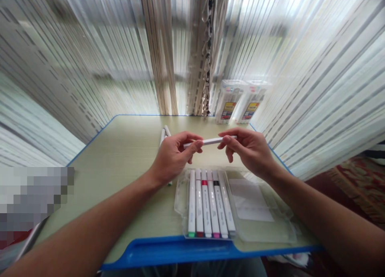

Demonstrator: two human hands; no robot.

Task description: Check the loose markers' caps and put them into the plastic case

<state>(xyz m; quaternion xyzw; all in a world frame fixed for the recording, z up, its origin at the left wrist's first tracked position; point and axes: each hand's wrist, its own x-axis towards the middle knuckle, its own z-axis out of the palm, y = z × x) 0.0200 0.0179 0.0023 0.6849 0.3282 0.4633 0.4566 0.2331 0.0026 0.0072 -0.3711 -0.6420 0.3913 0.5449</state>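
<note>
I see striped sheer curtains [75, 68] filling the upper frame. Below them lies the pale green bench [126, 156] with its blue rim. At lower centre an open clear case [255, 212] holds six markers [210, 204], their print too small for me to read. Two boxes [240, 100] at upper right carry yellow-and-red labels I cannot read. The left hand [171, 156] and right hand [249, 150] each pinch an end of a white marker [210, 141] at centre frame, above the case.

Glossy clear plastic case [258, 212] — matt wood-look tabletop [129, 156]
</note>
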